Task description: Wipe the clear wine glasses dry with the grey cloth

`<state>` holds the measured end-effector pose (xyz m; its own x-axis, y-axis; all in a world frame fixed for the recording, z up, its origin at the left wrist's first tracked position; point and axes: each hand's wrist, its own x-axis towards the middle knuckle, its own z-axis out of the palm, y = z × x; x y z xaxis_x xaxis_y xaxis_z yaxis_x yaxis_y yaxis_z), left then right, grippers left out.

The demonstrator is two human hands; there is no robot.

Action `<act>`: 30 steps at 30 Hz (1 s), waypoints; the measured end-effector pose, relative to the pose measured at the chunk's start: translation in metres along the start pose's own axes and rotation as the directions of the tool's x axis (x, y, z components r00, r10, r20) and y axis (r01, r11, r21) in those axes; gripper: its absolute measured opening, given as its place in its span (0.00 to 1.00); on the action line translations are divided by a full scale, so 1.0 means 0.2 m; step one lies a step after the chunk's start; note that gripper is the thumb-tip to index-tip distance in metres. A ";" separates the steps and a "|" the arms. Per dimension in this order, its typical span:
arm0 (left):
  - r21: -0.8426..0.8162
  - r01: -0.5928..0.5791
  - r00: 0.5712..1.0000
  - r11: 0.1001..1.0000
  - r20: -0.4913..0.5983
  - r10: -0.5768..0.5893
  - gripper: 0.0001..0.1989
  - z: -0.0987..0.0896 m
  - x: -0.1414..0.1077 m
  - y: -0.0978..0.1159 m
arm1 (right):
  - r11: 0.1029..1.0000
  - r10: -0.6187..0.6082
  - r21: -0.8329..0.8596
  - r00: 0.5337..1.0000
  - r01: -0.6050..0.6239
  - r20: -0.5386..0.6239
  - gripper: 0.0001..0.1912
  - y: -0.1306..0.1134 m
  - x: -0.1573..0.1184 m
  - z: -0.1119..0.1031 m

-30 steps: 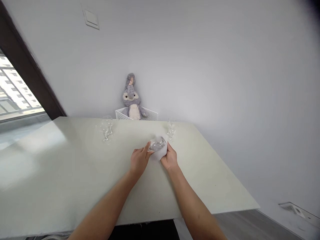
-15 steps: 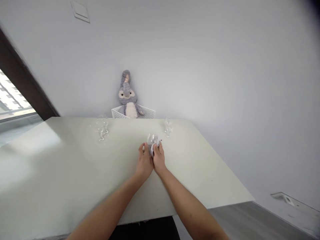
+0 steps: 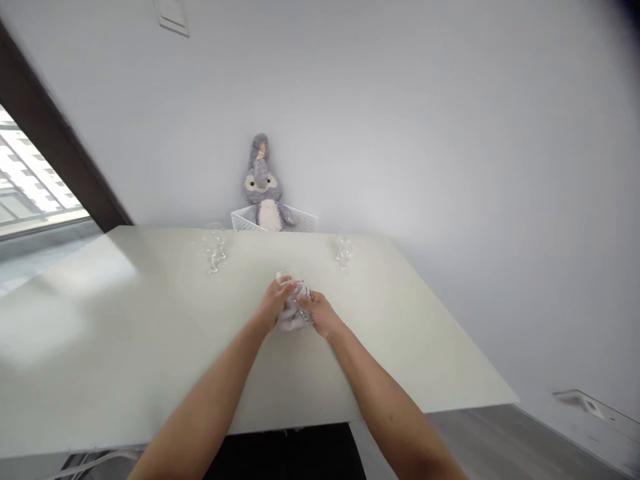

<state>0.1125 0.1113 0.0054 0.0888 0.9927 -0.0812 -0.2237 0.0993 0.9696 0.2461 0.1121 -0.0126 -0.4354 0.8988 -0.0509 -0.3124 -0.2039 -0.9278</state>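
Above the middle of the table, my left hand [image 3: 273, 300] is closed around a clear drinking glass [image 3: 281, 273]. Only the glass's upper rim shows past my fingers. A whitish cloth [image 3: 294, 319] hangs bunched between my two hands and covers part of the glass. My right hand [image 3: 320, 313] pinches the cloth from the right, with its thumb pointing toward my left hand. Some of the fingertips are hidden behind the fabric.
Clear stemmed glasses [image 3: 214, 247] stand at the back left of the pale table [image 3: 150, 347]. More clear glassware [image 3: 344, 251] is at the back right. Behind the far edge, a grey plush toy [image 3: 263, 187] sits in a white perforated basket [image 3: 305, 221] against the wall.
The cloth has spread out and now hangs below my hands. My left hand has risen around the glass, my right hand has moved slightly away, and the camera view has shifted a little.
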 end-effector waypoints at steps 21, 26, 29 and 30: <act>-0.157 -0.305 0.828 0.939 -0.531 0.180 0.25 0.04 -0.01 -0.02 | -0.325 -0.574 -0.945 0.791 0.016 0.211 0.13 0.03 -0.04 0.12; 0.019 -0.576 0.744 0.817 -0.403 0.533 0.26 0.12 -0.10 0.03 | -0.228 -0.595 -0.973 0.796 -0.038 0.109 0.16 0.04 -0.03 0.09; 0.096 -0.664 0.681 0.742 -0.332 0.653 0.26 0.15 -0.13 0.03 | -0.186 -0.583 -0.982 0.803 0.019 0.126 0.18 0.03 -0.04 0.07; 0.096 -0.667 0.672 0.739 -0.351 0.652 0.26 0.15 -0.13 0.03 | -0.194 -0.586 -0.980 0.795 0.052 0.158 0.18 0.02 -0.05 0.07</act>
<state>0.1380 0.0848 0.0210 -0.4273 0.7556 0.4964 -0.1318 -0.5952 0.7927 0.2369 0.0973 -0.0110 -0.2963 0.7727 0.5613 0.8652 0.4661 -0.1849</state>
